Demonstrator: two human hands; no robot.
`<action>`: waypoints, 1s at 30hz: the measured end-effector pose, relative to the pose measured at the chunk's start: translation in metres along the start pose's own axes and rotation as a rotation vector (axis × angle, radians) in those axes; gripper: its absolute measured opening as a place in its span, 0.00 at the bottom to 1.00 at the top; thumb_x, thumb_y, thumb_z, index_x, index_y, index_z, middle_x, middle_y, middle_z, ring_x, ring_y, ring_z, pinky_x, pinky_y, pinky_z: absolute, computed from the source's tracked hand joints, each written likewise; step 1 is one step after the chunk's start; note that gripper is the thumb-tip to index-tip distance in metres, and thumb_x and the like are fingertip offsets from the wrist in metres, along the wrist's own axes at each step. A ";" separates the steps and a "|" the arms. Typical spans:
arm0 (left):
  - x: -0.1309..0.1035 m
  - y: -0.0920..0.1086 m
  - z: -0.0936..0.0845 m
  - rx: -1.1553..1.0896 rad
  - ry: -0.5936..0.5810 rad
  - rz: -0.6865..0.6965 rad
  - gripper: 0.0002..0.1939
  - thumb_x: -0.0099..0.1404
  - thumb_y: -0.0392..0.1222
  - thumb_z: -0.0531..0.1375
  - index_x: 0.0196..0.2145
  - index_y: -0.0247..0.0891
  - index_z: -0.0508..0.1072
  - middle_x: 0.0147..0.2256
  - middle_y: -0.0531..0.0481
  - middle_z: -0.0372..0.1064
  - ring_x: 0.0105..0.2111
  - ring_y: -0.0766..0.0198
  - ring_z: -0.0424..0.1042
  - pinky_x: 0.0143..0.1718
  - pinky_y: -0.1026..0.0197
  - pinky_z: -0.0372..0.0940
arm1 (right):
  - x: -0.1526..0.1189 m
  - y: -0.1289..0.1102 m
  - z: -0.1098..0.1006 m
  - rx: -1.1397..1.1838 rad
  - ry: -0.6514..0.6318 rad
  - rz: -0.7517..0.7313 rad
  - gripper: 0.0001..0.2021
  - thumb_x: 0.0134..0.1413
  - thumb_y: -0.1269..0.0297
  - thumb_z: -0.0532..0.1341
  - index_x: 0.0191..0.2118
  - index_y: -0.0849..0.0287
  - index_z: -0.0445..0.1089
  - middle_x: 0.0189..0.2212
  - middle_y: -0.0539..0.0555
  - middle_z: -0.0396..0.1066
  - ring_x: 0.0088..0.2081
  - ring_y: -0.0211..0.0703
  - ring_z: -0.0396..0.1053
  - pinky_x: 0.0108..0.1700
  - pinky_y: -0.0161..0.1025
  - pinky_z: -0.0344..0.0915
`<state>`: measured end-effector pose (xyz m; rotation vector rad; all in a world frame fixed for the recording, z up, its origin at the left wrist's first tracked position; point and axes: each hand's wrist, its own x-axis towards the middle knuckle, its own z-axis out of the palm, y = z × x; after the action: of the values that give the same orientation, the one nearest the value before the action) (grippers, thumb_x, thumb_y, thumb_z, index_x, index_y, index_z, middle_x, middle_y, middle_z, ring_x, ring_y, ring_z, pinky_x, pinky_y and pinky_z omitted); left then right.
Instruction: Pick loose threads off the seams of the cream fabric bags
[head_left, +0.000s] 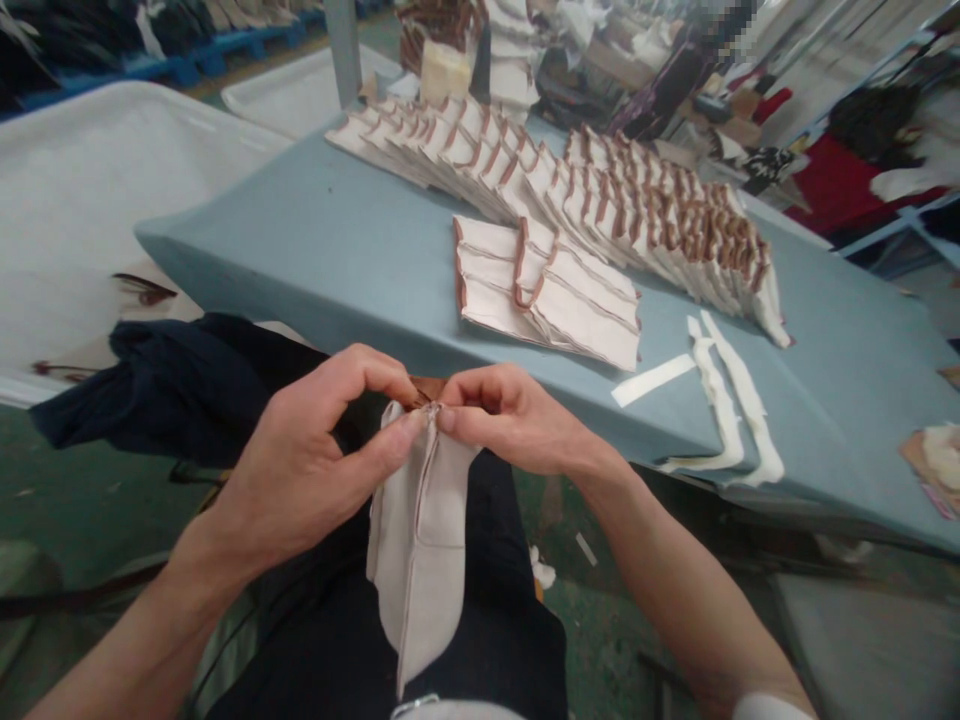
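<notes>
A cream sewn fabric piece with brown edging hangs down over my lap from both hands. My left hand pinches its top edge between thumb and forefinger. Close beside it, my right hand grips the same edge, also with thumb and fingers pressed together. The brown edging shows between the fingertips, and a seam runs down the piece's middle. Just beyond my hands, a few similar flat pieces with brown edges lie overlapping on the blue-covered table.
Long overlapping rows of brown-edged cream pieces line the table's far side. White strips lie near its front edge, at right. A large white bin stands at left, with dark blue cloth in front. A person is across the table.
</notes>
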<state>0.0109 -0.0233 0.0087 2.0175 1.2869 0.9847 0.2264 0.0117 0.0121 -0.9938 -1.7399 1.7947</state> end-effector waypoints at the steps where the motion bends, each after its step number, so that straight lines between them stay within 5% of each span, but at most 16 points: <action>1: -0.002 0.001 0.000 0.009 0.018 -0.009 0.04 0.70 0.42 0.62 0.36 0.41 0.74 0.36 0.54 0.77 0.36 0.63 0.75 0.41 0.64 0.69 | 0.001 0.001 -0.001 0.016 0.010 0.017 0.18 0.57 0.56 0.68 0.24 0.57 0.61 0.21 0.42 0.53 0.24 0.31 0.48 0.25 0.33 0.49; 8: -0.005 0.001 0.001 -0.159 -0.269 -0.152 0.10 0.70 0.43 0.62 0.31 0.41 0.78 0.27 0.56 0.76 0.27 0.66 0.73 0.29 0.67 0.66 | -0.003 0.001 0.000 0.058 0.024 -0.002 0.24 0.56 0.46 0.72 0.25 0.58 0.64 0.27 0.47 0.63 0.28 0.33 0.55 0.28 0.33 0.51; 16: -0.008 -0.014 0.004 -0.319 -0.410 -0.289 0.11 0.72 0.50 0.64 0.38 0.41 0.81 0.32 0.53 0.79 0.31 0.63 0.75 0.32 0.66 0.68 | -0.007 0.004 -0.002 0.034 0.035 -0.020 0.28 0.59 0.40 0.69 0.24 0.57 0.60 0.22 0.43 0.54 0.24 0.31 0.48 0.25 0.33 0.45; 23: -0.008 -0.016 0.006 -0.416 -0.391 -0.323 0.09 0.70 0.49 0.66 0.38 0.41 0.81 0.32 0.53 0.79 0.32 0.64 0.75 0.32 0.67 0.69 | -0.006 0.004 -0.003 0.037 0.034 -0.027 0.26 0.59 0.41 0.68 0.25 0.57 0.61 0.22 0.43 0.55 0.24 0.31 0.48 0.25 0.34 0.46; 30: -0.007 0.002 0.011 -0.011 -0.211 -0.079 0.10 0.69 0.41 0.60 0.30 0.39 0.76 0.26 0.56 0.75 0.25 0.67 0.73 0.29 0.65 0.62 | -0.008 0.006 -0.001 0.010 0.085 -0.006 0.25 0.59 0.42 0.68 0.26 0.58 0.64 0.23 0.43 0.56 0.25 0.31 0.49 0.25 0.33 0.48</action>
<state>0.0187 -0.0308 0.0017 1.9859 1.2335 0.7195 0.2335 0.0062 0.0073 -1.0438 -1.6801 1.7297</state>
